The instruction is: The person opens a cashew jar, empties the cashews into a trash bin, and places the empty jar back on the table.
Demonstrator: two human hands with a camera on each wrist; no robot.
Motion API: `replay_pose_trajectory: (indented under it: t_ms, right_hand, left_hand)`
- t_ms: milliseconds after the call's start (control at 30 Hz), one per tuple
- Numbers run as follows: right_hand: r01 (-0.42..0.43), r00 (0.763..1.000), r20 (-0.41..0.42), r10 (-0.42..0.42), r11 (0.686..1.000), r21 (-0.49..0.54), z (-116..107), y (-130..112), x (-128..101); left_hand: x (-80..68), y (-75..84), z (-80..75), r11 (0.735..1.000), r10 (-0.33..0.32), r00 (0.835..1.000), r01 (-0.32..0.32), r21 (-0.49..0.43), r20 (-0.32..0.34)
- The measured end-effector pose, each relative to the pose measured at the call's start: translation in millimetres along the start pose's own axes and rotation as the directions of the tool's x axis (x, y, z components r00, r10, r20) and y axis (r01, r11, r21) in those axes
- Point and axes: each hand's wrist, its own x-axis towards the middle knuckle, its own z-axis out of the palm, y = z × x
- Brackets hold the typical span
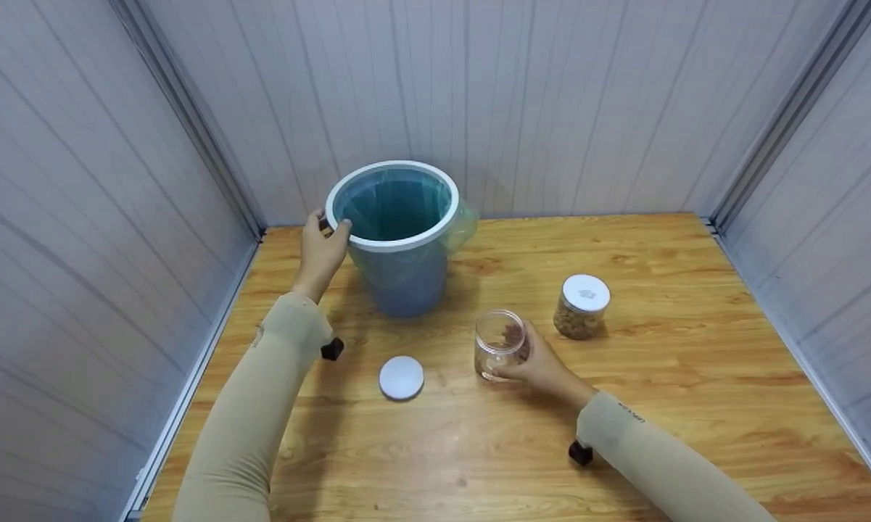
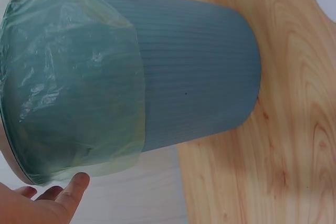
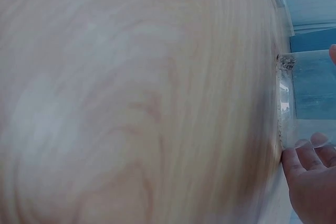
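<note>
Head view: the left hand (image 1: 321, 250) grips the white rim of the bin (image 1: 395, 239), fingers curled over its near-left edge. The bin is blue-grey, lined with a thin bag (image 1: 458, 221) that spills over the rim, and it stands upright at the back of the wooden surface (image 1: 696, 406), near the rear wall. The right hand (image 1: 544, 370) is wrapped round an open clear jar (image 1: 500, 344), which stands on the surface in front of the bin and to its right; a little brown matter shows inside it. A white lid (image 1: 401, 378) lies flat to the jar's left, well apart from it. A second jar (image 1: 581, 307), capped white and full of brownish pieces, stands just behind and right of the held jar, not touching it.

Left wrist view: the bin (image 2: 199, 72) fills the frame with the bag (image 2: 73, 82) draped over its upper part. The left hand's fingertips (image 2: 76, 184) reach up at the rim's edge.

Right wrist view: mostly blurred surface (image 3: 131, 98). At the right edge the jar's (image 3: 286, 103) clear base rests on the wood, with crumbs along it, and the right hand's fingers (image 3: 307, 169) press against its wall.
</note>
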Motion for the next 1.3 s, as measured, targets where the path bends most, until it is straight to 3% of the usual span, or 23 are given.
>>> replay_pose_trajectory:
  t_ms: [700,1067,1300]
  right_hand:
    - [0.001,1.000,0.005,-0.001,0.999,0.045,-2.3,5.1,1.7]
    - [-0.004,1.000,-0.023,0.004,1.000,0.017,-1.4,6.1,1.5]
    - [0.000,1.000,0.003,0.000,1.000,0.017,-2.5,5.2,-0.4]
  left_hand:
    - [-19.9,-13.4,-2.1,1.000,-0.012,1.000,0.012,-0.010,0.008]
    - [-28.5,-29.7,-2.3,0.994,0.113,0.992,-0.113,-0.005,0.059]
    - [-37.0,-39.3,-3.4,0.997,0.073,0.993,-0.073,-0.001,0.095]
